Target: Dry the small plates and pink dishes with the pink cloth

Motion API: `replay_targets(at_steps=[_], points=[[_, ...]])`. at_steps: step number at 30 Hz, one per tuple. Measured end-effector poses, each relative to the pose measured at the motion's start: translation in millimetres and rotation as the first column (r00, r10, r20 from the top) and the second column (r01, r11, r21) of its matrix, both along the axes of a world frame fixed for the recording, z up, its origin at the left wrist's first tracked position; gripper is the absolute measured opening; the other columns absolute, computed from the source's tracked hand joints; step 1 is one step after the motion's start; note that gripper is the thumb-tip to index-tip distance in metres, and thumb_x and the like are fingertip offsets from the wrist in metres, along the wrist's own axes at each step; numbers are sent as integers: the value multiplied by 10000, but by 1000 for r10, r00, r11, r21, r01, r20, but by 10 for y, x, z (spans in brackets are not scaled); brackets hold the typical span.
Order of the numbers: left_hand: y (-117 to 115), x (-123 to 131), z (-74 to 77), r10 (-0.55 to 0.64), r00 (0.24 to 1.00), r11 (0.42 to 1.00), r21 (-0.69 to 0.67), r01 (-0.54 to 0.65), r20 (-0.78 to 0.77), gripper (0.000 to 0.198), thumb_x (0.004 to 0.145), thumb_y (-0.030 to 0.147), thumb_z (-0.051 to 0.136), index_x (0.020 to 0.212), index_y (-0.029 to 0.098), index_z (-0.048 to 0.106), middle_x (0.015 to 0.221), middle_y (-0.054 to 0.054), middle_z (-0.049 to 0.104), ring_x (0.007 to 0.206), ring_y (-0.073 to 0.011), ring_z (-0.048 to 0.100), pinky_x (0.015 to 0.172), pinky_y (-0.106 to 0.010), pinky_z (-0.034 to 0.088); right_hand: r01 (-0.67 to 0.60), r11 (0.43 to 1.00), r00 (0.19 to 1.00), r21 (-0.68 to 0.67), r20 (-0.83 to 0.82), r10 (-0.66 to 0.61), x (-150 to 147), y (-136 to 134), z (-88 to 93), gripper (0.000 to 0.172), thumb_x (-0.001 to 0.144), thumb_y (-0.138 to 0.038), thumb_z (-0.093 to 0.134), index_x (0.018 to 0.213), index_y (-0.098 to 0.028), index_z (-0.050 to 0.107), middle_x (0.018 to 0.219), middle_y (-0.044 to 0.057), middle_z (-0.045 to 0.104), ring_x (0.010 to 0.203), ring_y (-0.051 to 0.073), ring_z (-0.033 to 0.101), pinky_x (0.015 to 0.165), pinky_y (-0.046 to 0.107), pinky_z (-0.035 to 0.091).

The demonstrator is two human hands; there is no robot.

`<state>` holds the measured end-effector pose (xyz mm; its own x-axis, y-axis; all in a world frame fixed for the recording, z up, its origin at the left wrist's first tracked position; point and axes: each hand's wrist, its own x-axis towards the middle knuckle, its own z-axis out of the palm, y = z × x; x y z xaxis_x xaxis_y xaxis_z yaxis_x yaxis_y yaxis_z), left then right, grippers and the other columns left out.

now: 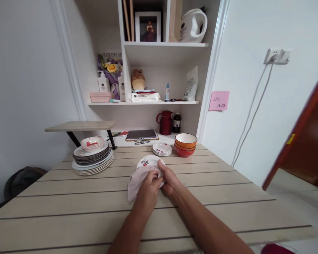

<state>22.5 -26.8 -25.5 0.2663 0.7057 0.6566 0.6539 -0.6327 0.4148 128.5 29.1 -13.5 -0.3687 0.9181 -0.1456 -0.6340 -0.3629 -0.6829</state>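
A small white plate with red flowers (pixel 147 162) is held just above the wooden table (pixel 69 197), tilted toward me. My left hand (pixel 147 188) is closed on a pale pink cloth (pixel 136 183) and presses it against the plate's near side. My right hand (pixel 168 180) grips the plate's right rim, fingers curled round it. The cloth hangs down to the left and hides the plate's lower part.
A stack of large plates with a small bowl on top (pixel 92 158) sits at the left. Small plates (pixel 162 149) and stacked orange and red bowls (pixel 185 144) stand behind. Shelves with a red jug (pixel 165 122) rise at the back.
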Motion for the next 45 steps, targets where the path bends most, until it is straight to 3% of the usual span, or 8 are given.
replay_targets(at_steps=[6,13,19,22,26,33,38,45], points=[[8,-105,64,137,988,983,115,-145,76,343,859,55,420,951,202,716,1041,-77,609,982,-182,594,865,-325,518,-212,977,976,16,62,210,-91,-151,64,414,896,-525,553,838,-125,640,723,63,715,709,179,687,726,291,536],[-57,-100,63,163,985,966,211,-148,-58,351,879,42,415,995,215,698,969,-43,628,872,-144,622,767,-258,513,-242,968,970,-70,-21,241,-41,-124,136,580,907,-632,436,829,-100,655,708,77,718,686,176,682,779,297,538],[-106,-131,174,361,932,856,410,-315,-37,281,885,100,498,1001,242,710,1043,-65,641,945,-199,595,836,-346,500,-238,971,967,-16,-96,235,1,-84,142,569,912,-596,457,1014,-71,652,816,110,745,797,210,702,844,333,528],[-44,-146,143,383,912,880,357,-313,-146,295,851,96,549,1030,269,708,1119,-66,646,1002,-235,574,866,-404,484,-227,974,971,-14,-75,226,6,-65,115,528,907,-564,495,1018,-72,652,829,112,749,786,216,706,836,346,534],[34,-136,43,267,921,940,287,-184,-283,306,836,110,597,1080,270,690,1150,-47,669,1046,-223,569,899,-400,468,-169,984,986,-54,-23,168,39,3,58,456,932,-490,498,1016,-66,644,810,102,746,728,189,700,791,310,540],[-66,-120,150,325,937,895,361,-261,-129,151,851,173,619,895,282,713,1184,-30,658,1129,-238,532,963,-440,401,-148,988,989,-49,-13,148,56,0,101,503,947,-514,445,1067,-61,627,848,126,747,774,215,704,775,342,543],[-134,-115,217,354,931,862,357,-360,86,237,907,198,514,1066,246,683,1293,-99,554,1185,-249,496,988,-444,416,-122,989,993,-84,-8,122,35,-76,195,432,944,-474,483,1080,-90,627,867,100,751,770,197,705,769,324,545],[-91,-113,148,426,905,877,257,-406,-25,199,834,228,639,1003,299,714,1393,-97,450,1263,-321,430,996,-516,403,-169,983,986,-76,-27,167,42,-76,203,529,952,-507,438,1172,-51,592,981,164,738,852,230,709,797,348,545]])
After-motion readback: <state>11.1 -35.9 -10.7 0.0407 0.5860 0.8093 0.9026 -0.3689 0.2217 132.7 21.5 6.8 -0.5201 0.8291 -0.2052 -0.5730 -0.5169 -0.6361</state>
